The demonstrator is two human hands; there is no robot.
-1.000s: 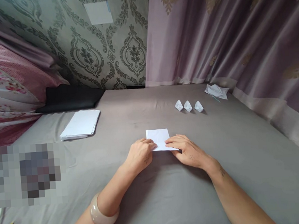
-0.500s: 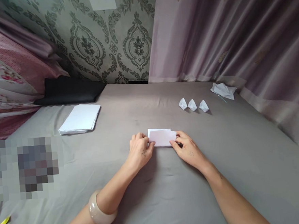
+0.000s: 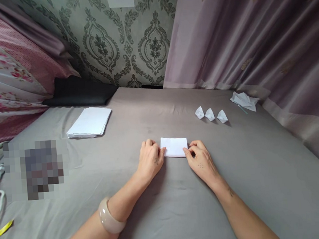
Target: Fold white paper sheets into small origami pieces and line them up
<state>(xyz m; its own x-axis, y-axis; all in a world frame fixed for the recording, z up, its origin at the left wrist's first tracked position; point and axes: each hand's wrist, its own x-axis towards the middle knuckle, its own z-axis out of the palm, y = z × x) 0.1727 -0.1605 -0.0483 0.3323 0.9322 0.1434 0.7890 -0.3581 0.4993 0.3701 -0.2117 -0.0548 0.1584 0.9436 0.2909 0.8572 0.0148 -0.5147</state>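
A folded sheet of white paper [image 3: 174, 147] lies in front of me on the grey cloth, its long side running left to right. My left hand [image 3: 151, 156] is closed at its left end, the thumb on the lower left corner and the other fingers curled. At the opposite end my right hand [image 3: 202, 158] pinches the lower right corner between thumb and fingers. Past the folded paper, to the right, stand three small folded paper shapes [image 3: 209, 115] in a row.
To the left lies a stack of white paper [image 3: 90, 122], with a black folded item [image 3: 82, 91] behind it. Crumpled white paper [image 3: 245, 100] rests at the far right by the curtain [image 3: 211, 39]. White cables [image 3: 0, 203] and a yellow strip [image 3: 3, 229] are at the left edge.
The upper layer of the paper has come down level with the layer beneath, whose edge showed above it before. Both hands stay at the ends. The camera view has shifted slightly.
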